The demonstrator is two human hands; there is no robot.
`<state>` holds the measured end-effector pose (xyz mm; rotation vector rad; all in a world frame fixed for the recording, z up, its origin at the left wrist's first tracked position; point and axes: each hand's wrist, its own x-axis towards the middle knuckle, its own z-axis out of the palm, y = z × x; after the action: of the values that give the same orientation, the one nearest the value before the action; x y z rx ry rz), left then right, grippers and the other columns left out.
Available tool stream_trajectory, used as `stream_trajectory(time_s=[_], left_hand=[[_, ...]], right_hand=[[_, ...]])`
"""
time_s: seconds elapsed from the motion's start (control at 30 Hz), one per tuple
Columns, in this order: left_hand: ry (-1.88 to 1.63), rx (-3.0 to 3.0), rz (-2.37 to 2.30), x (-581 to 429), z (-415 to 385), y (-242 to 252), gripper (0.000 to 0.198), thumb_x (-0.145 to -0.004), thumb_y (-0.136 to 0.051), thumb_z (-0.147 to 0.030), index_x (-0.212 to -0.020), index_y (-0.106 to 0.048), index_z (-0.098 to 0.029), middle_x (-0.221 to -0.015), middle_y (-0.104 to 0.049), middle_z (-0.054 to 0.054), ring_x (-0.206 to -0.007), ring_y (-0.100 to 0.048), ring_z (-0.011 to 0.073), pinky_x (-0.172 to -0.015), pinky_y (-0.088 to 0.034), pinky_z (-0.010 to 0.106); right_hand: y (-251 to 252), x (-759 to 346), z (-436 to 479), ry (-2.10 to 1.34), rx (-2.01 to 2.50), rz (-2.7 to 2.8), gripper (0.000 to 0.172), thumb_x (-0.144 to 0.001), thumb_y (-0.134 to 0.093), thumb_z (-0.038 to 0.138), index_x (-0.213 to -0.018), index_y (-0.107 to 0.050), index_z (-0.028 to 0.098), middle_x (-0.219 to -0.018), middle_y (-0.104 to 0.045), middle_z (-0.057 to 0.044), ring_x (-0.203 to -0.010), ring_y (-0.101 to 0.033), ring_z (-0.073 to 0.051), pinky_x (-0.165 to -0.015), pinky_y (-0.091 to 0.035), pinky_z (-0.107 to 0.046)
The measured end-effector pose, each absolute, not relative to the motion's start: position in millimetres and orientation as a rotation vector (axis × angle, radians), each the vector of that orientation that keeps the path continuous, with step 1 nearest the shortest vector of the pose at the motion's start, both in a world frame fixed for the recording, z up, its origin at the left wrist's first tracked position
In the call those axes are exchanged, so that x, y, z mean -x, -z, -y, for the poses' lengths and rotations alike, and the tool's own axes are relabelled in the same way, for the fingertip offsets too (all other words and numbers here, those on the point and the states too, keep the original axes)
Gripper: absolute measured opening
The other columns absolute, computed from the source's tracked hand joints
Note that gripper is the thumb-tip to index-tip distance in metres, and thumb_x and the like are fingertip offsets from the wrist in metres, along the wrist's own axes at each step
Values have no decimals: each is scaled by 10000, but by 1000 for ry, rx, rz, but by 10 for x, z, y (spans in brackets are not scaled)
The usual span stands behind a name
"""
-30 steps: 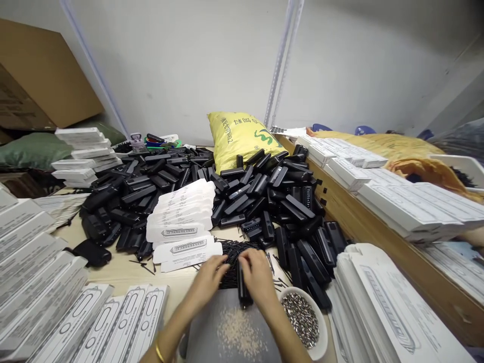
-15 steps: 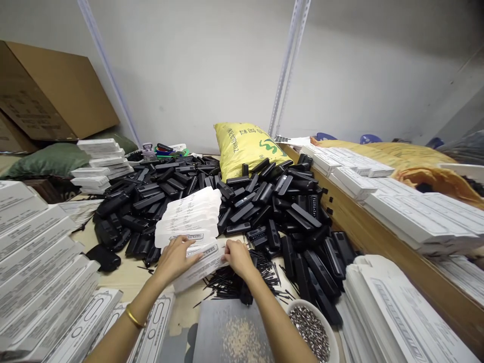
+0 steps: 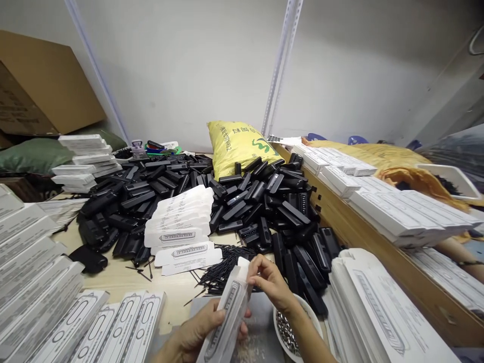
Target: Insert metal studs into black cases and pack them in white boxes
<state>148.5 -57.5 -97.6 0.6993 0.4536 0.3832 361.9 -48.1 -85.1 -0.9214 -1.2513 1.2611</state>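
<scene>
A narrow white printed carton (image 3: 226, 317) is held tilted, low in the middle of the view. My left hand (image 3: 200, 327) wraps round its lower part, thumb on the printed face. At the carton's upper end, the fingers of my right hand (image 3: 269, 285) pinch the end flap. Behind the carton, a fanned stack of flat white cartons (image 3: 179, 217) lies on the table, with one flat carton (image 3: 189, 256) in front of it. Thin black sticks (image 3: 223, 264) are heaped beyond my hands. A white bowl of small metal parts (image 3: 289, 327) stands partly behind my right forearm.
Black plastic cases (image 3: 264, 201) are piled across the table before a yellow sack (image 3: 240, 146). White boxes (image 3: 30, 267) stack up at left. More flat cartons (image 3: 381, 307) stand at right, beside a wooden ledge (image 3: 351, 242). Another person's arm (image 3: 459, 254) shows at the right edge.
A carton has come off the stack toward me and now stands opened out in my hands. Both hands are lower and nearer. The view has shifted slightly right, showing another person's arm.
</scene>
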Motion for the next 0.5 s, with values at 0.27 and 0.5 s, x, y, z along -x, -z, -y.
stream_trajectory(time_s=[0.27, 0.5], left_hand=[[-501, -591, -600, -1681, 737, 916, 983, -669, -784, -441, -1462, -223, -289, -956, -676, 91, -673, -673, 190, -605, -524, 288], [-548, -802, -641, -1740, 831, 851, 914, -761, -715, -398, -1461, -128, -376, -1182, -587, 89, -778, -654, 186, -740, -528, 364]], right_hand=[[1060, -3230, 775, -1126, 883, 611, 293, -727, -719, 447, -827, -536, 240, -731, -545, 33, -669, -525, -137, -660, -445, -263], [1213, -2982, 1023, -956, 1286, 517, 455, -808, -566, 594, -1089, -625, 241, -1196, -593, -64, -997, -598, -217, -815, -493, -310]])
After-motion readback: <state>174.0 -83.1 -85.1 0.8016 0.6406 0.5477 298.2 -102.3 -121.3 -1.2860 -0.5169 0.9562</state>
